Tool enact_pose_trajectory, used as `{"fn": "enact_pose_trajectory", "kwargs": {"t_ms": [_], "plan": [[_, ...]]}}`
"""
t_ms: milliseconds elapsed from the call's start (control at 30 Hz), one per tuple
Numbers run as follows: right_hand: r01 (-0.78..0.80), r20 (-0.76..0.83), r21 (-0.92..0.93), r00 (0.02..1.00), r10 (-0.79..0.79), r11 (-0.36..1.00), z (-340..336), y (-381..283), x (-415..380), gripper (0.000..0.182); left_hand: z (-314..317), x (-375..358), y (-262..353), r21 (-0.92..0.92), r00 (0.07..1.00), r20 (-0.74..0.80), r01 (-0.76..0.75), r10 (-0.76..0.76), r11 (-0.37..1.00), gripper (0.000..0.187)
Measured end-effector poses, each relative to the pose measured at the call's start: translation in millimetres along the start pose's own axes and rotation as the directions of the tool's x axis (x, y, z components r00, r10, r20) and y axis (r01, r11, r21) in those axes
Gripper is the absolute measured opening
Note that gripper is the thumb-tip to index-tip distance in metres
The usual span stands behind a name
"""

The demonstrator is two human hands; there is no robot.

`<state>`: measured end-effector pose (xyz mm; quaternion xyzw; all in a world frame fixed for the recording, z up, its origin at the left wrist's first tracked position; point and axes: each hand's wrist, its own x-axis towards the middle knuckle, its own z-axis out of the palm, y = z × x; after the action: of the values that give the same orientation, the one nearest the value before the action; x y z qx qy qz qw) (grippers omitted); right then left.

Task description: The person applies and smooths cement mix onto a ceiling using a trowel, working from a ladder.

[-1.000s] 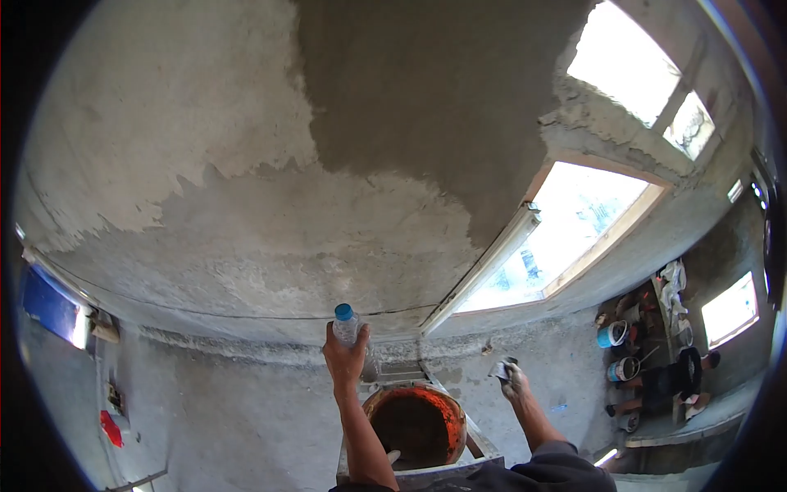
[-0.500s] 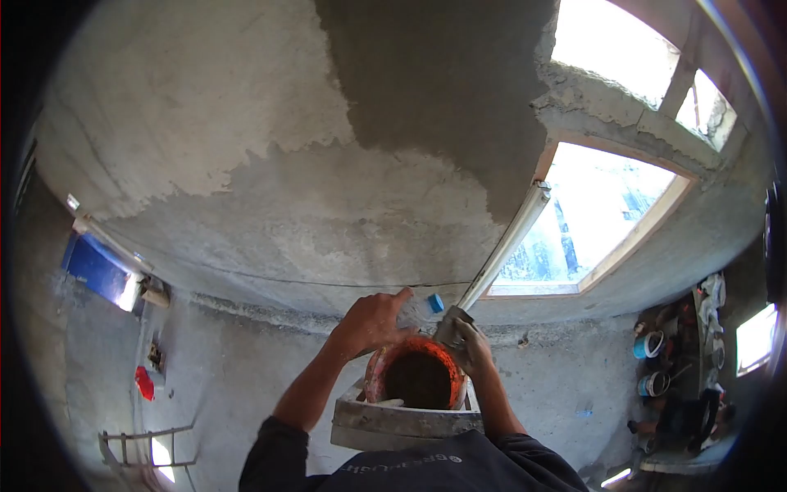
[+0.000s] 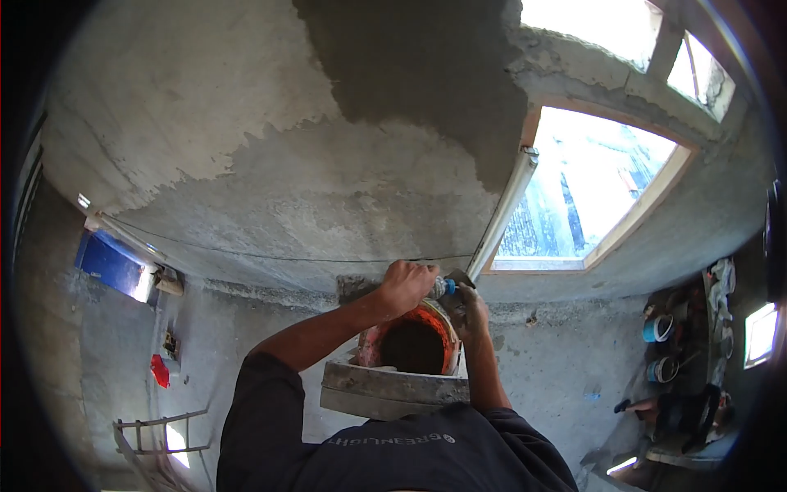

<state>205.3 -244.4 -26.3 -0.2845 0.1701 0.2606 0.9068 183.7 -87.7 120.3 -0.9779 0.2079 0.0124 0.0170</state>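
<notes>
Just above the bucket, my left hand point(image 3: 406, 289) is closed around a clear bottle with a blue cap point(image 3: 448, 286). My right hand point(image 3: 470, 316) is beside the cap, its fingers bent round a grey, mortar-covered flat tool point(image 3: 461, 280), partly hidden. Whether its fingertips touch the cap is too small to tell. Below both hands, an orange-rimmed bucket point(image 3: 450, 340) holds dark material. A wooden board point(image 3: 393, 389) crosses the bucket's near side, close to my body.
A partly wet-plastered wall point(image 3: 328, 197) rises ahead, with a framed window point(image 3: 590, 193) and a long pale straightedge point(image 3: 506, 211) leaning beside it. At right are buckets point(image 3: 658, 329) and another person point(image 3: 684, 416). A ladder-like frame point(image 3: 164, 437) stands lower left.
My left hand has moved right and up with the bottle, bringing its blue cap close to my right hand. The view has shifted, and the wall and window appear higher.
</notes>
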Motion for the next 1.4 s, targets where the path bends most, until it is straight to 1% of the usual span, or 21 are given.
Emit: {"fn": "enact_pose_trajectory", "kwargs": {"t_ms": [67,267,400,533,633,667,733,767,800,833,867,900,933,967,1033,1100,1200,1233,1300,1367,1400], "plan": [[0.107,-0.056,0.121,0.993,-0.101,0.987,-10.0,-15.0,-5.9,0.017,3.8,17.5,10.6,0.064,0.999,-0.013,-0.032,0.033,0.997,0.02],[0.218,-0.048,0.106,0.976,-0.214,0.97,-40.5,-49.4,-21.9,0.022,15.1,52.9,41.0,0.169,0.991,0.017,-0.13,0.129,0.977,0.011],[0.237,-0.141,0.041,0.963,-0.23,0.971,-49.7,-60.0,-31.4,0.023,20.4,71.1,55.5,0.174,0.985,0.062,-0.171,0.163,0.97,0.014],[0.279,-0.037,-0.184,0.956,-0.29,0.943,-69.7,-72.1,-40.8,0.029,16.0,82.4,57.9,0.144,0.992,0.029,-0.128,0.125,0.981,0.025],[0.275,0.028,-0.249,0.96,-0.277,0.928,-87.6,-99.5,-66.8,0.031,3.9,83.3,46.1,-0.254,0.998,-0.051,-0.04,0.028,0.966,0.041],[0.283,0.029,-0.243,0.958,-0.285,0.928,-99.1,-107.8,-74.6,0.031,3.4,80.0,41.6,-0.256,0.998,-0.054,-0.033,0.02,0.966,0.041],[0.463,-0.109,-0.101,0.874,-0.473,0.88,-176.0,-97.5,-55.2,0.028,3.8,71.0,33.4,-0.509,0.968,-0.199,0.031,-0.152,0.86,0.045],[0.311,-0.201,-0.48,0.871,-0.448,0.82,-229.3,-92.3,-49.1,0.026,9.7,65.7,28.6,-0.515,0.963,-0.209,0.037,-0.168,0.856,0.045],[0.089,-0.28,-0.77,0.842,-0.46,0.632,-295.1,-84.0,-38.5,0.024,19.7,59.8,21.5,-0.613,0.917,-0.325,-0.016,-0.233,0.79,0.048],[-0.218,-0.446,-0.881,0.681,-0.581,0.421,-391.4,-59.0,-14.8,0.021,26.1,53.0,13.7,-0.687,0.852,-0.427,-0.089,-0.303,0.721,0.051],[-0.261,-0.47,-0.87,0.693,-0.547,0.418,-371.7,-51.5,-42.5,0.021,29.0,43.1,7.1,-0.683,0.841,-0.44,-0.087,-0.315,0.725,0.051],[-0.059,-0.52,-0.688,0.735,-0.434,0.723,-382.1,-35.5,-61.7,0.016,33.9,31.6,2.5,-0.715,0.803,-0.444,-0.05,-0.398,0.697,0.052],[-0.059,-0.617,-0.496,0.726,-0.304,0.866,-387.5,-23.3,-78.9,0.017,39.5,20.0,-1.5,-0.749,0.761,-0.438,-0.015,-0.479,0.662,0.053],[-0.107,-0.702,-0.326,0.693,-0.165,0.939,-419.0,-7.6,-87.5,0.014,46.4,9.1,-6.9,-0.754,0.753,-0.437,-0.009,-0.492,0.657,0.053],[-0.098,-0.487,0.085,0.864,0.127,0.992,-482.9,16.4,-115.9,0.011,59.9,-15.1,-16.3,-0.79,0.637,-0.441,0.058,-0.632,0.61,0.05],[-0.194,-0.878,-0.109,0.478,-0.003,0.975,-482.5,41.1,-130.6,0.007,66.5,-41.7,-23.9,-0.809,0.588,-0.398,0.138,-0.705,0.571,0.048],[-0.224,-0.878,-0.203,0.472,-0.076,0.953,-511.8,62.8,-124.9,0.01,81.4,-81.1,-36.6,-0.842,0.378,-0.388,0.226,-0.841,0.49,0.045],[-0.238,-0.878,-0.246,0.466,-0.111,0.94,-518.2,68.7,-123.1,0.011,81.0,-91.3,-39.4,-0.841,0.373,-0.384,0.237,-0.845,0.487,0.045],[-0.071,-0.783,-0.062,0.622,-0.004,0.996,-462.6,39.9,-112.8,0.016,76.9,-113.9,-35.9,-0.816,0.095,-0.421,0.394,-0.902,0.423,0.045],[-0.053,-0.761,-0.247,0.628,-0.16,0.968,-421.0,26.6,-81.3,0.02,74.1,-130.8,-30.3,-0.82,0.026,-0.41,0.427,-0.912,0.381,0.046],[-0.212,-0.712,-0.53,0.637,-0.296,0.821,-397.4,16.3,-65.3,0.022,75.5,-138.6,-28.8,-0.825,-0.038,-0.406,0.444,-0.913,0.348,0.046]]}}
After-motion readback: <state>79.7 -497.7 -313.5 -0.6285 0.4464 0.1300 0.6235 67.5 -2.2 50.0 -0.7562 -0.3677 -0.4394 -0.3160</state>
